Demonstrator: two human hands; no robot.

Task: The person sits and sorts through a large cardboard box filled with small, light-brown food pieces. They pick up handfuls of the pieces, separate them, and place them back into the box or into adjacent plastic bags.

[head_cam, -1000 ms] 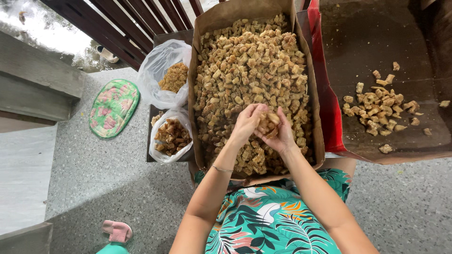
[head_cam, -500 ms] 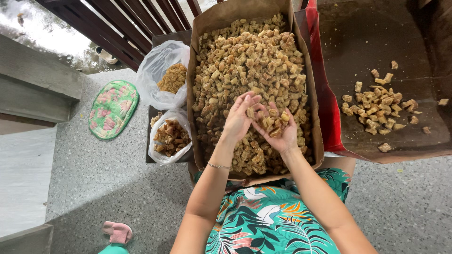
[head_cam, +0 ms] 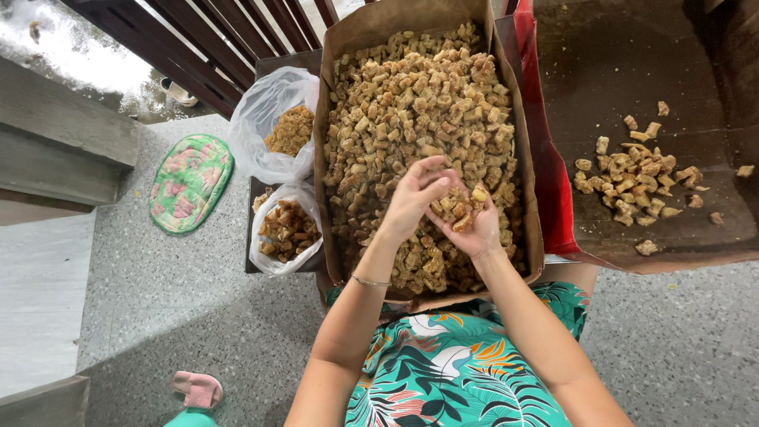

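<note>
Over the box: both hands at work
Right hand (head_cam: 473, 225): cupped, fingers curled around brown chunks (head_cam: 458, 207)
Left hand (head_cam: 415, 198): fingers together, touching them
Box (head_cam: 330, 158): heaped full

Two clear plastic bags (head_cam: 278, 134) of fried pieces are sitting beside a green patterned mat (head_cam: 189, 182) on the speckled floor (head_cam: 158, 316), while a pink slipper (head_cam: 198, 389) is lying near dark wooden railings (head_cam: 213, 39).
</note>
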